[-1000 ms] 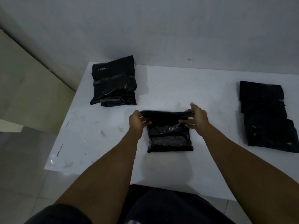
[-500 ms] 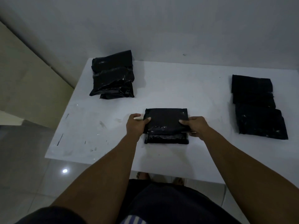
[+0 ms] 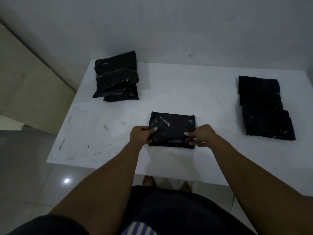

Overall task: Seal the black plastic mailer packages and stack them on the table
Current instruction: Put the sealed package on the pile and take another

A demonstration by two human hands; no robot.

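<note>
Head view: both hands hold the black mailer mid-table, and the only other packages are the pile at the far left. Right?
Not quite. The head view shows a second pile on the right side of the table, besides the far-left pile. The left hand and right hand do hold the black mailer mid-table.

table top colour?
White, with scuffs and dark marks, clearest in the head view: table.
</note>
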